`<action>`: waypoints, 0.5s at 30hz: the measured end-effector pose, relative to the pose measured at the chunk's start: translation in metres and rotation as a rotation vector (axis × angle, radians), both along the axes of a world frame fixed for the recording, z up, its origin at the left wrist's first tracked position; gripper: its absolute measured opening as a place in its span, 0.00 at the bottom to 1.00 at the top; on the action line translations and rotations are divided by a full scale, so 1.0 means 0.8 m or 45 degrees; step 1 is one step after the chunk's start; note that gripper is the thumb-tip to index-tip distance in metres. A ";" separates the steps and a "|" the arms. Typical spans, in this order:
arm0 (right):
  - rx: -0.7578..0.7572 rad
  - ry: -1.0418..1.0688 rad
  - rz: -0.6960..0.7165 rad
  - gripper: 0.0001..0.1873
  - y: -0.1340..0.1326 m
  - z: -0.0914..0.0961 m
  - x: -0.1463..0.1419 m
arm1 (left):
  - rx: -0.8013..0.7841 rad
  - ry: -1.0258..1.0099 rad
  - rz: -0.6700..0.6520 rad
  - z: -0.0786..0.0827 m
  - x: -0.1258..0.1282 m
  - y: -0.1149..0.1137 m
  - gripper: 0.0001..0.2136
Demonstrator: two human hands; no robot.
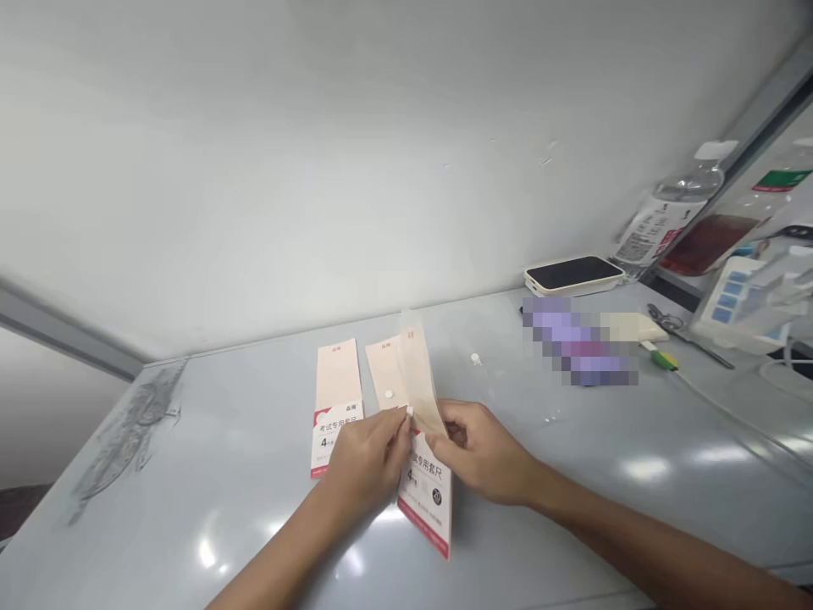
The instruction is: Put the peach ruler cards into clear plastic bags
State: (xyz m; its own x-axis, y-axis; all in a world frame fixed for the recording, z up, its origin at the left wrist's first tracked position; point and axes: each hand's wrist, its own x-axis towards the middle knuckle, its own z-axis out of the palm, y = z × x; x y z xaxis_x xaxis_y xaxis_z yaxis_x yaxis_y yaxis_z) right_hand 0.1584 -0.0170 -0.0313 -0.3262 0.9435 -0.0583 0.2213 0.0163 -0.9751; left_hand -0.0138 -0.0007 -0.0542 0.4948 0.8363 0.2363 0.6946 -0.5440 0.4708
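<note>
Hands (365, 464) holding peach paper strip (416, 381), printed cards (424, 500) below

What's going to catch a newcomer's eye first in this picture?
The two bare hands come first, the left hand and the right hand, at the centre, pinching a peach paper strip above a red-and-white ruler-set card. Just left of them, a similar packet lies on the pale grey table. At upper right, a phone in a cream case stands out beside a plastic bottle.
</note>
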 end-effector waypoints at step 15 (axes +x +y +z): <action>-0.064 0.074 -0.013 0.12 -0.002 -0.012 -0.013 | -0.287 -0.128 0.298 0.005 0.008 0.000 0.08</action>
